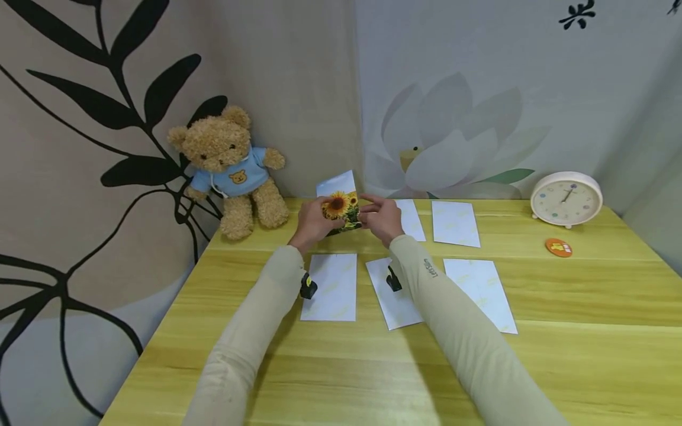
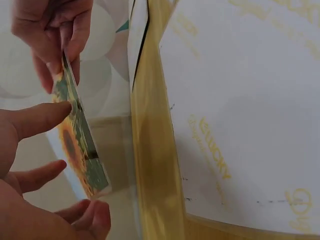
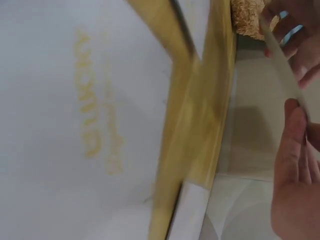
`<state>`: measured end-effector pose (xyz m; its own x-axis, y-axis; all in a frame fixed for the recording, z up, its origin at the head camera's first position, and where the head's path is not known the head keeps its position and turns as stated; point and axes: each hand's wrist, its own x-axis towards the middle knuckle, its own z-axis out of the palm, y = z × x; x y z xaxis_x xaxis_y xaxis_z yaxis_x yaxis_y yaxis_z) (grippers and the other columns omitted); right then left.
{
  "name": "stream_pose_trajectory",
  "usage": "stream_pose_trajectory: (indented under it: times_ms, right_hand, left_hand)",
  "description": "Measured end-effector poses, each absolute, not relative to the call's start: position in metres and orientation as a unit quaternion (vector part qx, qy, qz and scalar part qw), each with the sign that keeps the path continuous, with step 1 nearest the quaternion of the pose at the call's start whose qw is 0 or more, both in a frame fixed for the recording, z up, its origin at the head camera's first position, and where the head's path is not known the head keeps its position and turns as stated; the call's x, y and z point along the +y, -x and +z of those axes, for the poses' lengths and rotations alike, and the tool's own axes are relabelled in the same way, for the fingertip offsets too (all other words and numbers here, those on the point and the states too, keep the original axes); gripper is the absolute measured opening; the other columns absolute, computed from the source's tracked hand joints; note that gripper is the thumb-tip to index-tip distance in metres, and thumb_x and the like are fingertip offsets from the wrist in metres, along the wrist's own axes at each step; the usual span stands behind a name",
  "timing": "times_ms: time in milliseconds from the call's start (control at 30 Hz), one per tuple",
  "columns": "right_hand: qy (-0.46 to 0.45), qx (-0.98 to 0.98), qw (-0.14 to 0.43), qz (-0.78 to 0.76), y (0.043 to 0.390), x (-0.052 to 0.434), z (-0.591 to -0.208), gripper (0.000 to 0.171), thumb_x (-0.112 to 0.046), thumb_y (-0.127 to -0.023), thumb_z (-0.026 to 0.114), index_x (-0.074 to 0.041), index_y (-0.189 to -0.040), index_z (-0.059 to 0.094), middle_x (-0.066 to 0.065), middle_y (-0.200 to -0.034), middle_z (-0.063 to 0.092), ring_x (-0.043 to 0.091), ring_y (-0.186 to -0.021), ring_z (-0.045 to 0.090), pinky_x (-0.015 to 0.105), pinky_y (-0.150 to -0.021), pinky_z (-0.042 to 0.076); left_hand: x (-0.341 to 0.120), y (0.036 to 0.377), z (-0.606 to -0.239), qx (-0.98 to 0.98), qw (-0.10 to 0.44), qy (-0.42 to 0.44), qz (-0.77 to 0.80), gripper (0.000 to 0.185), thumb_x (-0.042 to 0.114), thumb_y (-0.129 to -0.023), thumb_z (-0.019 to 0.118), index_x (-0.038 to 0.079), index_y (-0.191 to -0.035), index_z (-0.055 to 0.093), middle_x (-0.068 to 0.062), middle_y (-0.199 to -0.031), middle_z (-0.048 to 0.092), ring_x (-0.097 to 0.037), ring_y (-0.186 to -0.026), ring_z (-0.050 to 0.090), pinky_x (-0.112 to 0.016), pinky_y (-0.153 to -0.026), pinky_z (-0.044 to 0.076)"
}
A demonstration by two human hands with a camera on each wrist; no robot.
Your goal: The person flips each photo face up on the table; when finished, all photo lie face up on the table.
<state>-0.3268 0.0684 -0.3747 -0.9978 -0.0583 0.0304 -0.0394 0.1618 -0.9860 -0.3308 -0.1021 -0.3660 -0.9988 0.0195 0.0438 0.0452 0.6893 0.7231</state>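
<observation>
Glossy sunflower photo (image 1: 341, 207) lifted off the table's (image 1: 559, 367) far edge, near the teddy bear (image 1: 231, 168) — left hand (image 1: 314, 222) and right hand (image 1: 380, 219) pinch its opposite edges, keeping fingers off the print. White cards (image 1: 330, 287) lie face-down below.

The head camera sits above and behind the person's arms, looking forward and down across the table (image 1: 533, 355) toward the wall corner, far enough back to take in the whole tabletop. The left wrist camera looks from very close past the left hand (image 2: 30, 165) at the sunflower photo (image 2: 80, 145), seen almost edge-on, with a white sheet (image 2: 240, 100) filling its right side. The right wrist camera, equally close and rolled sideways, looks along the table past the right hand (image 3: 295, 175). All three views share the photo held between both hands, and each shows the white sheets on the table.
</observation>
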Motion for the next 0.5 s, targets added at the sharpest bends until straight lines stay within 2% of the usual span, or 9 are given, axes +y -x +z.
stream_pose_trajectory:
  times_ms: [200, 367, 500]
  right_hand:
    - [0.007, 0.762, -0.018, -0.648, 0.3299, 0.073, -0.3796, 0.054, 0.003, -0.082, 0.062, -0.018, -0.131, 0.053, 0.015, -0.11, 0.066, 0.03, -0.086, 0.067, 0.046, -0.08, 0.055]
    - [0.01, 0.776, -0.039, -0.63, 0.3305, 0.0729, -0.383, 0.059, 0.005, -0.08, 0.063, -0.018, -0.133, 0.051, 0.012, -0.116, 0.065, 0.028, -0.08, 0.068, 0.045, -0.077, 0.056]
    - [0.014, 0.786, -0.052, -0.616, 0.3308, 0.0713, -0.3851, 0.061, 0.008, -0.078, 0.062, -0.019, -0.133, 0.052, 0.01, -0.119, 0.064, 0.027, -0.074, 0.069, 0.045, -0.074, 0.056]
  left_hand:
    - [-0.1045, 0.3308, -0.3665, -0.913, 0.019, 0.02, -0.407, 0.066, 0.019, -0.076, 0.075, 0.013, -0.135, 0.046, -0.011, -0.139, 0.045, -0.03, -0.127, 0.04, -0.045, -0.101, 0.041]
    - [-0.1081, 0.3298, -0.3663, -0.904, 0.004, 0.008, -0.428, 0.067, 0.018, -0.078, 0.074, 0.015, -0.137, 0.042, -0.011, -0.139, 0.045, -0.03, -0.117, 0.051, -0.044, -0.095, 0.046]
    - [-0.112, 0.3294, -0.3669, -0.881, -0.008, -0.002, -0.473, 0.063, 0.016, -0.079, 0.072, 0.015, -0.136, 0.044, -0.012, -0.14, 0.043, -0.029, -0.126, 0.044, -0.044, -0.097, 0.045]
